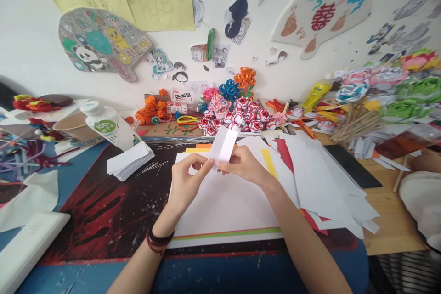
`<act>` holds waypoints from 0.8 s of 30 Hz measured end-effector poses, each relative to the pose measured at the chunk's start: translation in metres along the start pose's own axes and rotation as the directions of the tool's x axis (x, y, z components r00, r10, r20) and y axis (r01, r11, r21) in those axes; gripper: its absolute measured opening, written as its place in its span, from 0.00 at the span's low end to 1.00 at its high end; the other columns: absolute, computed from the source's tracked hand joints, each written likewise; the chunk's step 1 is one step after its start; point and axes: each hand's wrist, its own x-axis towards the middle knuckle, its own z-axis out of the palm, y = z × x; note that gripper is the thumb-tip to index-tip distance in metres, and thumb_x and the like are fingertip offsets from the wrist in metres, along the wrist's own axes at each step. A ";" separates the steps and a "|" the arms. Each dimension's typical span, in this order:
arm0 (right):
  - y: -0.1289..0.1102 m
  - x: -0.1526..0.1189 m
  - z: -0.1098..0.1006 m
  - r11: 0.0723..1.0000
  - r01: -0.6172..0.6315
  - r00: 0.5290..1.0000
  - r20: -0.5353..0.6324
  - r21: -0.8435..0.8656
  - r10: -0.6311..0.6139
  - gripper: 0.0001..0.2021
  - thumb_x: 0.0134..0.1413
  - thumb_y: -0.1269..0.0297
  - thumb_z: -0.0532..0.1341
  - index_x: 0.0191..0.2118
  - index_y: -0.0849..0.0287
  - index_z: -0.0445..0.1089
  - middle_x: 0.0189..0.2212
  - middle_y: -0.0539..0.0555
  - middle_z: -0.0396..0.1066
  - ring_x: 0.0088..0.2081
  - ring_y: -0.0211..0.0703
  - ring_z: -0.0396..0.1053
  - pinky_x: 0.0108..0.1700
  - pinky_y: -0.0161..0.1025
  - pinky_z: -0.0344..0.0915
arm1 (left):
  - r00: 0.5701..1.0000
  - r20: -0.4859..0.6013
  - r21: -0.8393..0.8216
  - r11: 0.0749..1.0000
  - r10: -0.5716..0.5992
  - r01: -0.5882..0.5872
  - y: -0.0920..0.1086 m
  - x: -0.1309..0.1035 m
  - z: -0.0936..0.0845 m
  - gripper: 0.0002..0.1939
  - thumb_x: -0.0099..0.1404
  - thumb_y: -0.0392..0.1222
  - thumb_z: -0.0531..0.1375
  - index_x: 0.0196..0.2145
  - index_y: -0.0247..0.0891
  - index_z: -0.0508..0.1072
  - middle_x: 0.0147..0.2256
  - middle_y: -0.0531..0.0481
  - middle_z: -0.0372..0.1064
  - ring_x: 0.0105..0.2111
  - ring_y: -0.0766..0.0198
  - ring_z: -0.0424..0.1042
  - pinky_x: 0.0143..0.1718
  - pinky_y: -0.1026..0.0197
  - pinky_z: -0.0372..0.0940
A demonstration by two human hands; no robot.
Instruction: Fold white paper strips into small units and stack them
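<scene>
Between my two hands is a small white piece of paper [223, 143] with a crease along its length, held up above the stacked sheets. My left hand [189, 175] pinches its lower left corner between thumb and fingers. The lower right edge is gripped by my right hand [243, 164], thumb in front and fingers curled behind. Under both hands lies a stack of large white paper [227, 206], with green and orange edges showing at the near side. A pile of white paper strips [131, 160] sits to the left, beside several thin wires [151, 169].
Paper flowers [241, 117] line the back by the wall. A white bottle [110, 126] stands back left. Loose white sheets [327, 183] and a black slab [353, 165] lie right. A long white box [32, 250] is near left. Another person's sleeve [422, 204] shows at far right.
</scene>
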 end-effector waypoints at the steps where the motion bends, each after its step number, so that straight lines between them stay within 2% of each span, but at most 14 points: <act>1: 0.000 0.000 0.000 1.000 -0.002 1.000 -0.004 0.005 0.002 0.12 0.46 0.60 0.66 0.35 0.63 0.75 0.28 0.54 0.74 0.28 0.39 0.71 0.28 0.34 0.68 | 1.000 0.002 -0.003 1.000 -0.001 0.001 0.000 0.000 0.000 0.11 0.61 0.44 0.61 0.24 0.38 0.73 0.23 0.54 0.67 0.25 0.67 0.61 0.30 0.64 0.57; 8: -0.001 0.000 0.000 1.000 -0.004 1.000 -0.019 0.028 0.005 0.11 0.47 0.62 0.66 0.36 0.63 0.76 0.29 0.54 0.75 0.29 0.39 0.72 0.29 0.34 0.69 | 0.998 0.052 -0.033 0.999 -0.026 0.028 -0.001 0.003 0.000 0.10 0.62 0.45 0.60 0.27 0.38 0.75 0.26 0.52 0.71 0.27 0.66 0.62 0.30 0.63 0.56; 14: 0.000 0.000 0.001 1.000 0.005 1.000 -0.005 0.029 -0.005 0.10 0.46 0.63 0.66 0.35 0.63 0.76 0.28 0.54 0.75 0.28 0.40 0.72 0.30 0.36 0.70 | 0.998 0.056 -0.141 0.989 -0.032 0.039 -0.004 0.001 -0.001 0.11 0.63 0.46 0.59 0.27 0.37 0.74 0.28 0.50 0.73 0.30 0.63 0.66 0.34 0.62 0.59; 18: 0.000 0.000 0.001 1.000 0.015 0.999 -0.035 -0.004 -0.015 0.07 0.46 0.65 0.65 0.31 0.63 0.76 0.26 0.53 0.74 0.27 0.40 0.71 0.29 0.35 0.69 | 0.998 0.056 -0.094 0.995 -0.027 0.032 -0.003 0.001 -0.001 0.13 0.64 0.46 0.58 0.26 0.37 0.75 0.27 0.51 0.72 0.28 0.64 0.65 0.32 0.63 0.59; 21: 0.000 0.000 -0.002 1.000 0.001 0.997 -0.081 -0.013 -0.002 0.07 0.46 0.64 0.66 0.31 0.63 0.76 0.26 0.53 0.74 0.28 0.41 0.72 0.29 0.35 0.68 | 0.991 0.131 -0.054 0.998 -0.038 0.046 0.000 0.003 -0.001 0.16 0.65 0.47 0.56 0.25 0.37 0.74 0.26 0.51 0.72 0.25 0.66 0.64 0.29 0.64 0.58; 24: -0.001 -0.001 -0.004 1.000 0.013 0.996 -0.091 -0.009 -0.013 0.08 0.47 0.63 0.66 0.32 0.63 0.76 0.26 0.54 0.74 0.28 0.41 0.71 0.29 0.35 0.68 | 0.966 0.249 -0.106 0.989 -0.073 0.102 0.002 0.003 0.000 0.15 0.65 0.48 0.56 0.28 0.36 0.75 0.27 0.49 0.74 0.24 0.66 0.65 0.28 0.65 0.59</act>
